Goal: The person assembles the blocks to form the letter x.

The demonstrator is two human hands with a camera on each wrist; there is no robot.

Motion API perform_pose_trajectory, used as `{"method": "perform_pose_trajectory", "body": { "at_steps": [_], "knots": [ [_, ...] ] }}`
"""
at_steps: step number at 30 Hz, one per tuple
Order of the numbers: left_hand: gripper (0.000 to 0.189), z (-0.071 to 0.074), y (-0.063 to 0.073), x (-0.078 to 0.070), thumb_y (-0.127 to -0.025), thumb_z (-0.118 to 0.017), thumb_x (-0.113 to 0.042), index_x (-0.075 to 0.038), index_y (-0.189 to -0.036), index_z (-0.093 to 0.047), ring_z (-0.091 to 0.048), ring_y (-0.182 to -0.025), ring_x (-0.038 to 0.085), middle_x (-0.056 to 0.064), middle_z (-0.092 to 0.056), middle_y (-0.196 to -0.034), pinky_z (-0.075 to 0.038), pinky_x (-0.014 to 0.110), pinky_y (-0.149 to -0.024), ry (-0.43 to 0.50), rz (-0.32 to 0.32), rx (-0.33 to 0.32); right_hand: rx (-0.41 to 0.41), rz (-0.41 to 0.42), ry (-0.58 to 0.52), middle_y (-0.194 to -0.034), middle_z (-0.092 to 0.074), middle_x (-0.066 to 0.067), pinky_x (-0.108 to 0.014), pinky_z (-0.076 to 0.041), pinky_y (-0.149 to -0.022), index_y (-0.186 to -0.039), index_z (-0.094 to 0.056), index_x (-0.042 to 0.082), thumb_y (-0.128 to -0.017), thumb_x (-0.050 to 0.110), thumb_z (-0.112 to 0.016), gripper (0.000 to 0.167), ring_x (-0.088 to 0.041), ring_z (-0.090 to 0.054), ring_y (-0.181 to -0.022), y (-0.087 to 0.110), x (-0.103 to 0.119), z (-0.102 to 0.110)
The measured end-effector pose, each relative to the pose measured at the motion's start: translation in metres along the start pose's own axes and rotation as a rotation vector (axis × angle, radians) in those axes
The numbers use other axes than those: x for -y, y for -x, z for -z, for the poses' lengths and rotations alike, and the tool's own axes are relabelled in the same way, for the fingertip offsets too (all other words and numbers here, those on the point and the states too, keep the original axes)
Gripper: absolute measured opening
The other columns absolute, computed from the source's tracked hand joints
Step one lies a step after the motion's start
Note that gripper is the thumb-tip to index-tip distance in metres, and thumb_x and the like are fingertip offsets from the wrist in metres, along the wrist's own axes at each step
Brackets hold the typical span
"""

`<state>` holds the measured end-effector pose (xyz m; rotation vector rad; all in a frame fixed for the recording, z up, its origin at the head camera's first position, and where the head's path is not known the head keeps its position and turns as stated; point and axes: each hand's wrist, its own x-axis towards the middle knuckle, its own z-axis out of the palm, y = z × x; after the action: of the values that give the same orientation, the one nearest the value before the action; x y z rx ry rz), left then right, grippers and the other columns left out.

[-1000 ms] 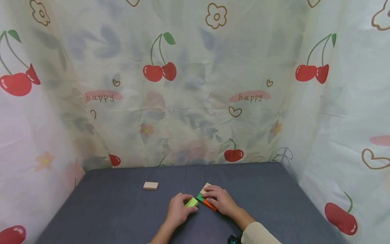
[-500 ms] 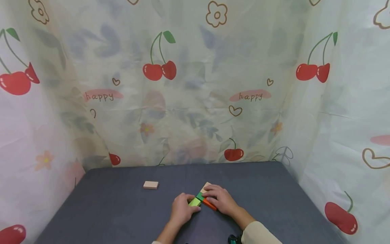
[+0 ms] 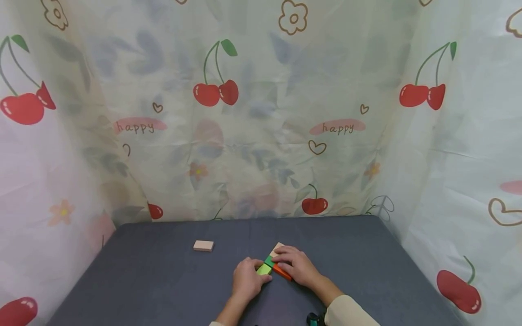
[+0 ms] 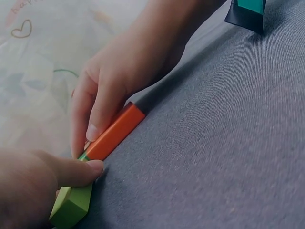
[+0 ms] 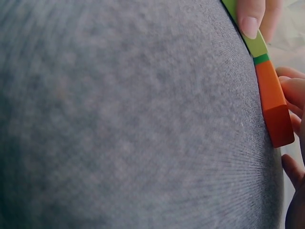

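My left hand [image 3: 245, 280] pinches a light green block [image 3: 264, 270] between thumb and fingers at the table's middle. That block's far end meets a dark green block [image 3: 269, 261]. From the dark green block an orange block [image 3: 282, 272] runs toward the near right, and a plain wooden block [image 3: 278, 248] extends toward the back. Over these lies my right hand [image 3: 301, 268], holding the orange block with bent fingers, a fingertip by the dark green one. In the left wrist view a right-hand digit touches the orange block's [image 4: 116, 131] upper edge. My right palm hides part of the blocks.
Another pale wooden block [image 3: 203, 246] lies apart on the dark grey cloth-covered table [image 3: 163, 280], toward the back left. A black and teal device [image 3: 315, 319] sits at my right wrist. Cherry-printed curtains [image 3: 261, 136] enclose the table's back and sides.
My left hand has slid the light green block to the right and slightly back, closing the gap to the dark green block. My right hand stays in nearly the same place on the blocks.
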<state>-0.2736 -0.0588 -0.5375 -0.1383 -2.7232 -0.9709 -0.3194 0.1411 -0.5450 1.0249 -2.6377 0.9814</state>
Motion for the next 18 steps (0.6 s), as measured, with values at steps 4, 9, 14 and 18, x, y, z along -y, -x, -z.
{"method": "perform_pose_trajectory", "body": {
  "at_steps": [4,9,14,18],
  "knots": [
    [0.042,-0.003,0.000,-0.002,-0.062,-0.092,-0.030,-0.009,-0.095,-0.077,-0.050,-0.066,0.013,-0.001,-0.061,-0.079,-0.040,0.033,-0.062,-0.002,0.023,-0.015,0.005,-0.009,-0.003,-0.129,-0.061,-0.004,-0.062,-0.033,-0.100,-0.116,-0.074,0.018,-0.096,0.018,-0.062,0.023,-0.028,-0.049,-0.126,0.000,0.000,0.000],
    [0.042,-0.007,0.002,-0.003,-0.060,-0.092,-0.030,-0.010,-0.093,-0.078,-0.052,-0.067,0.015,-0.002,-0.059,-0.077,-0.043,0.035,-0.063,-0.007,0.028,-0.067,0.013,-0.016,-0.010,-0.130,-0.060,-0.004,-0.062,-0.032,-0.101,-0.116,-0.074,0.018,-0.096,0.018,-0.062,0.023,-0.028,-0.049,-0.127,0.000,0.000,0.000],
    [0.043,-0.011,0.003,-0.005,-0.059,-0.093,-0.028,-0.010,-0.094,-0.077,-0.053,-0.069,0.016,-0.001,-0.060,-0.079,-0.043,0.036,-0.064,-0.007,0.033,-0.102,0.004,-0.016,-0.012,-0.129,-0.061,-0.004,-0.062,-0.032,-0.101,-0.116,-0.074,0.018,-0.095,0.018,-0.062,0.023,-0.028,-0.049,-0.126,0.000,0.000,0.000],
    [0.043,-0.012,0.003,-0.007,-0.059,-0.093,-0.029,-0.010,-0.094,-0.077,-0.055,-0.072,0.018,0.000,-0.061,-0.081,-0.043,0.038,-0.066,-0.012,0.041,-0.115,0.007,-0.014,-0.009,-0.129,-0.061,-0.004,-0.060,-0.033,-0.101,-0.116,-0.074,0.018,-0.095,0.018,-0.063,0.023,-0.028,-0.049,-0.127,0.000,0.000,0.001]
  ]
}}
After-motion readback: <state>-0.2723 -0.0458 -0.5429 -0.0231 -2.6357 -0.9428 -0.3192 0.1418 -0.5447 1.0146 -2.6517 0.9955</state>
